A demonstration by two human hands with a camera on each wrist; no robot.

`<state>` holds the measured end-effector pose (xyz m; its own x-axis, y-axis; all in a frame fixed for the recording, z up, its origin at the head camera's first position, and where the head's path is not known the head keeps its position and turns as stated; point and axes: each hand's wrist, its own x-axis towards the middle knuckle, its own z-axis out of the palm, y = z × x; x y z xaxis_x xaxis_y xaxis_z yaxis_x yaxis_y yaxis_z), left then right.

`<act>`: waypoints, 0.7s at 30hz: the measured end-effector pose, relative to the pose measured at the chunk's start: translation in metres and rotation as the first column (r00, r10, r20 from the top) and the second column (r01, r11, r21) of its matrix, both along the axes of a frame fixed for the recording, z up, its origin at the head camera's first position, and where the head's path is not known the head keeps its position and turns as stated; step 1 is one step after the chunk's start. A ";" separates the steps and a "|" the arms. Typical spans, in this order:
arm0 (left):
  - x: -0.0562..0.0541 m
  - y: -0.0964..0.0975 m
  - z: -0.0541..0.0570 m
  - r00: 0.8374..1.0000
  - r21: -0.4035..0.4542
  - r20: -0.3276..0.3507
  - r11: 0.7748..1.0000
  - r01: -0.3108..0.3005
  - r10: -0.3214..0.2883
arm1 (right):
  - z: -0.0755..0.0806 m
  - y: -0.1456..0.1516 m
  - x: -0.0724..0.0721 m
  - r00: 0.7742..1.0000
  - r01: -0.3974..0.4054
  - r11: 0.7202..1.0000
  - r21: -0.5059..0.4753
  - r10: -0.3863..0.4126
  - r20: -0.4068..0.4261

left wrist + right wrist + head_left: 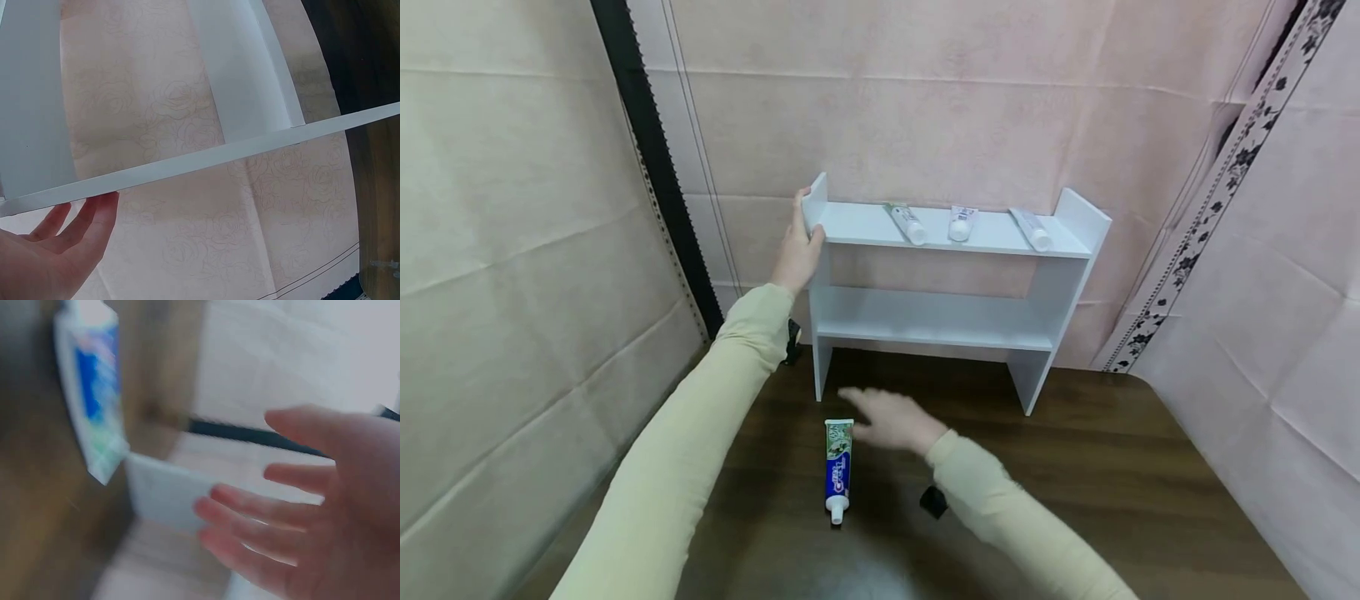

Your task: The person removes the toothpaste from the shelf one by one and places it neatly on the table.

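Observation:
My left hand [797, 250] touches the upper left side panel of a white two-tier shelf unit [932, 317]. In the left wrist view, extended fingers [100, 225] meet the panel's outer side; the thumb is hidden there. My right hand [898, 421] hovers over the table with fingers spread, holding nothing, just right of a blue, green and white toothpaste tube [838, 471]. The tube lies with its white cap toward me. Blurred in the right wrist view, the tube [97, 387] shows apart from the right fingers.
Three whitish tubes lie along the top shelf: left tube [906, 223], middle tube [961, 223] and right tube [1032, 229]. The unit stands at the back of a dark wooden table [1112, 483]. Pale cloth curtains [955, 133] surround it on three sides.

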<state>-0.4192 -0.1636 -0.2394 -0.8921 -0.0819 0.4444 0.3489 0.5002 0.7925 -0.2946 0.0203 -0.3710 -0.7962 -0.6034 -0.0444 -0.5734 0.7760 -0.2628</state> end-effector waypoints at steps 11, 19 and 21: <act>0.002 -0.003 0.002 1.000 -0.022 0.002 1.000 -0.017 0.017 | 0.129 0.023 -0.041 0.767 0.044 0.964 -0.263 -0.201 -0.609; 0.002 0.001 0.001 1.000 -0.009 -0.012 1.000 -0.020 0.020 | 0.167 0.034 -0.085 0.834 0.183 0.965 -0.188 -0.253 -0.490; 0.002 0.003 0.001 1.000 -0.013 -0.011 1.000 -0.023 0.022 | 0.169 0.036 -0.096 0.855 0.182 0.966 -0.183 -0.247 -0.457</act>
